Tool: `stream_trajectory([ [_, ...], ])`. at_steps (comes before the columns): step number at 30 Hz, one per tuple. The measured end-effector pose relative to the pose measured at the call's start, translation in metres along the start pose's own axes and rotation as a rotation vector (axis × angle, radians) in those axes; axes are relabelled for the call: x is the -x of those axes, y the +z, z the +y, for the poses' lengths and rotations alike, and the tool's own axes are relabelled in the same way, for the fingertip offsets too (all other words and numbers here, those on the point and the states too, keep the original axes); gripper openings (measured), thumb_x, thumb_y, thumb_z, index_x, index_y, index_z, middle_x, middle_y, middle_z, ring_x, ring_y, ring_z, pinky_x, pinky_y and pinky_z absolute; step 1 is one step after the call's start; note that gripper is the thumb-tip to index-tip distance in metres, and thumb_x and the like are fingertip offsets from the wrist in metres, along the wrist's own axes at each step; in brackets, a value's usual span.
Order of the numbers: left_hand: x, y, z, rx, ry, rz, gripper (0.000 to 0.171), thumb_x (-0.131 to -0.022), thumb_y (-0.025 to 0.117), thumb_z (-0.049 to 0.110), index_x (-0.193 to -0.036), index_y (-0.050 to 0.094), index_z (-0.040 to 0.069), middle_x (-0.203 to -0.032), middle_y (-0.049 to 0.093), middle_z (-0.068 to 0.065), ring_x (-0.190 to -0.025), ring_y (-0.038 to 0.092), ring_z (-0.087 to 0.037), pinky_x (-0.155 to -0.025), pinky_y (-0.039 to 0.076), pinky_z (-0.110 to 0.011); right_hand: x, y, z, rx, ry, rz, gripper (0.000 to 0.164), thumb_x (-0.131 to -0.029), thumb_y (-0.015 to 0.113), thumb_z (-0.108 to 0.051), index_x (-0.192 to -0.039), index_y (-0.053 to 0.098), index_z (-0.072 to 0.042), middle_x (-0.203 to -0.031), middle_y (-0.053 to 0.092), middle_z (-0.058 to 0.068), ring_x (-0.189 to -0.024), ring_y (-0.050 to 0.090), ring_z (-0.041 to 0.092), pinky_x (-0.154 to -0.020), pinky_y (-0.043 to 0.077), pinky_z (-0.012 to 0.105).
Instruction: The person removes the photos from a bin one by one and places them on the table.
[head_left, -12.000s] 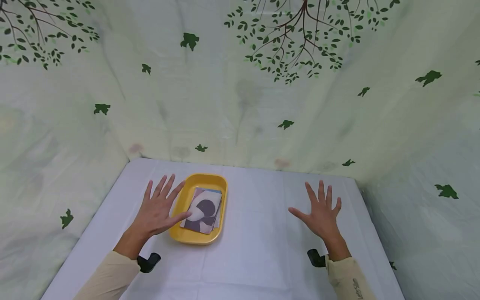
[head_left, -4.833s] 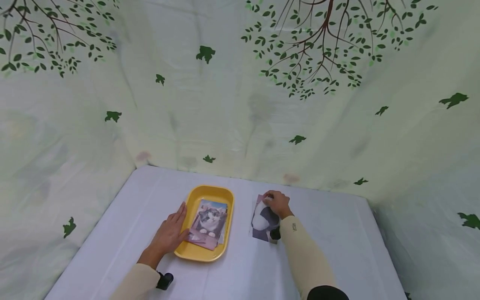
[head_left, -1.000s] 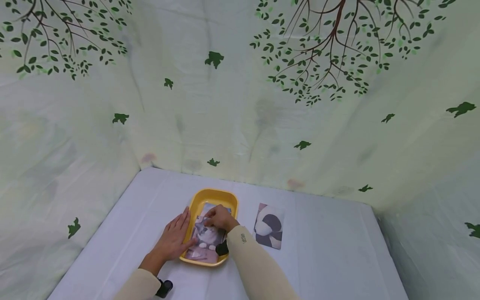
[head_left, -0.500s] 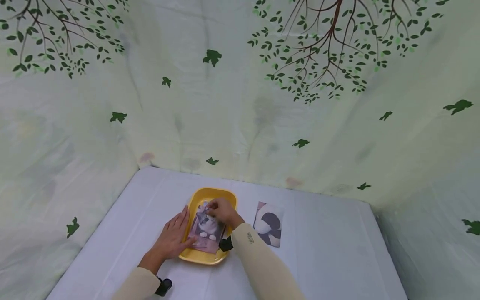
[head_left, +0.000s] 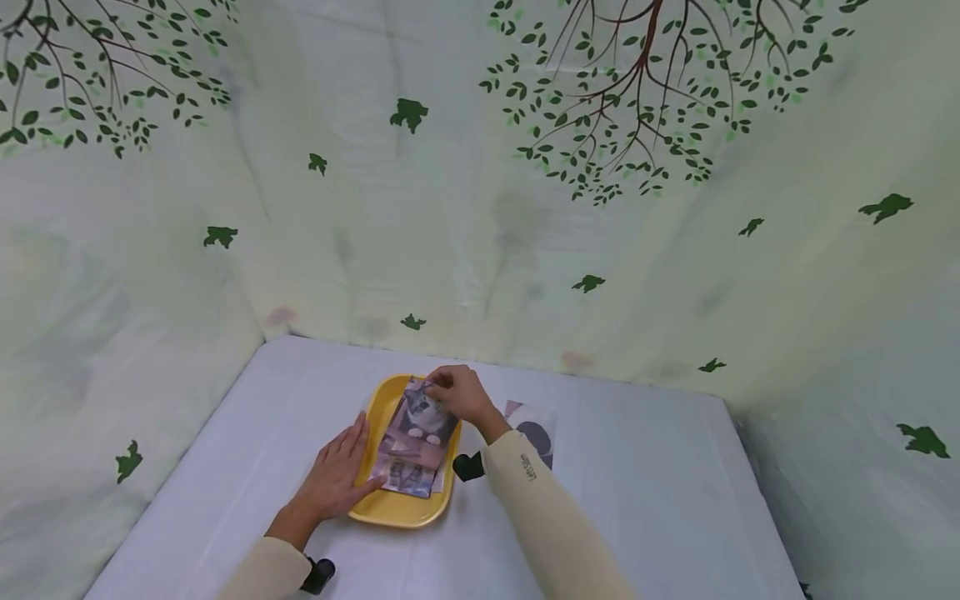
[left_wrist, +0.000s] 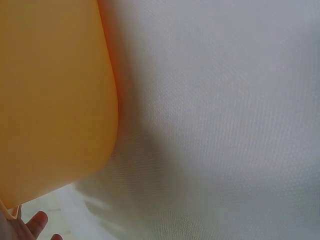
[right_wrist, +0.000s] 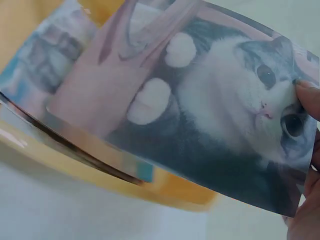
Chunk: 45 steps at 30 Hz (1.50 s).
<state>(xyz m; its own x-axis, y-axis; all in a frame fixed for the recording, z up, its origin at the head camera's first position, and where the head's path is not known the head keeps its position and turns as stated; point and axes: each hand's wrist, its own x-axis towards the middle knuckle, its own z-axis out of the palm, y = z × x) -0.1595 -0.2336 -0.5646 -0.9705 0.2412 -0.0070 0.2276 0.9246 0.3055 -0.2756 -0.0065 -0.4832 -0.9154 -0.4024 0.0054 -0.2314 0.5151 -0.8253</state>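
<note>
My right hand (head_left: 467, 395) pinches a kitten photo card (head_left: 429, 419) by its far end, thumb on the picture. In the right wrist view the card (right_wrist: 215, 95) tilts above the yellow tray, with a stack of other picture cards (right_wrist: 47, 57) under it. My left hand (head_left: 337, 471) lies along the left rim of the tray (head_left: 393, 514), fingers straight and thumb reaching over the rim toward the stack. The left wrist view shows mostly the tray's outer wall (left_wrist: 55, 100), with fingertips (left_wrist: 37, 222) at the lower left corner.
Right of the tray a card with a black-and-white picture (head_left: 534, 433) lies on the white tablecloth (head_left: 645, 500), partly hidden by my right sleeve (head_left: 551, 508). Behind the table hangs a pale curtain (head_left: 450, 217) printed with branches and leaves.
The black-and-white picture card went from the stack to the table at right. Over the last second my right hand has drawn the kitten card up and away from the stack. My left hand stays.
</note>
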Motion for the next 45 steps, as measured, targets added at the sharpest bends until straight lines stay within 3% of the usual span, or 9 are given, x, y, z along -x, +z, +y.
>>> stream_trajectory([
  [7, -0.001, -0.001, 0.000, -0.001, 0.008, 0.004, 0.097, -0.087, 0.062, 0.050, -0.149, 0.017, -0.009, -0.158, 0.010, -0.021, -0.138, 0.022, -0.044, -0.110, 0.020, -0.062, 0.009, -0.044, -0.008, -0.204, 0.068, 0.094, 0.013, -0.092, 0.065, -0.009, -0.101, 0.071, -0.004, -0.093, 0.068, 0.006, -0.078, 0.058, 0.015, -0.069, 0.050, 0.028],
  [15, -0.001, 0.001, -0.001, 0.006, 0.015, 0.002, 0.099, -0.086, 0.062, 0.051, -0.149, 0.015, -0.009, -0.158, 0.009, -0.021, -0.138, 0.021, -0.043, -0.110, 0.021, -0.062, 0.031, -0.100, 0.007, -0.247, 0.082, 0.196, 0.012, -0.090, 0.066, -0.006, -0.100, 0.069, 0.000, -0.090, 0.067, 0.008, -0.077, 0.057, 0.017, -0.068, 0.047, 0.027],
  [21, -0.001, 0.003, -0.002, 0.002, 0.016, 0.011, 0.099, -0.086, 0.063, 0.050, -0.149, 0.015, -0.010, -0.158, 0.010, -0.022, -0.138, 0.022, -0.044, -0.109, 0.022, -0.062, 0.055, -0.141, 0.035, -0.223, 0.125, 0.232, 0.015, -0.092, 0.064, -0.007, -0.104, 0.067, 0.002, -0.096, 0.067, 0.011, -0.083, 0.058, 0.020, -0.073, 0.048, 0.028],
  [28, -0.002, 0.001, -0.002, 0.001, 0.024, 0.006, 0.098, -0.087, 0.063, 0.049, -0.149, 0.015, -0.010, -0.158, 0.010, -0.023, -0.138, 0.022, -0.044, -0.109, 0.022, -0.062, 0.087, -0.178, 0.084, -0.144, 0.211, 0.267, 0.018, -0.093, 0.062, -0.009, -0.107, 0.065, 0.003, -0.099, 0.067, 0.011, -0.087, 0.058, 0.021, -0.076, 0.048, 0.029],
  [37, -0.001, 0.001, -0.003, -0.001, 0.018, 0.002, 0.097, -0.087, 0.063, 0.049, -0.148, 0.017, -0.011, -0.158, 0.010, -0.023, -0.138, 0.021, -0.045, -0.109, 0.022, -0.063, 0.124, -0.202, 0.149, -0.037, 0.318, 0.243, 0.022, -0.094, 0.062, -0.012, -0.110, 0.064, 0.003, -0.098, 0.066, 0.010, -0.090, 0.057, 0.022, -0.080, 0.047, 0.033],
  [45, -0.002, -0.001, -0.002, 0.009, 0.014, -0.004, 0.097, -0.087, 0.064, 0.047, -0.148, 0.016, -0.010, -0.158, 0.010, -0.023, -0.138, 0.021, -0.046, -0.108, 0.022, -0.064, 0.141, -0.203, 0.183, 0.005, 0.364, 0.157, 0.021, -0.093, 0.063, -0.012, -0.108, 0.065, 0.003, -0.096, 0.064, 0.009, -0.086, 0.055, 0.020, -0.076, 0.047, 0.034],
])
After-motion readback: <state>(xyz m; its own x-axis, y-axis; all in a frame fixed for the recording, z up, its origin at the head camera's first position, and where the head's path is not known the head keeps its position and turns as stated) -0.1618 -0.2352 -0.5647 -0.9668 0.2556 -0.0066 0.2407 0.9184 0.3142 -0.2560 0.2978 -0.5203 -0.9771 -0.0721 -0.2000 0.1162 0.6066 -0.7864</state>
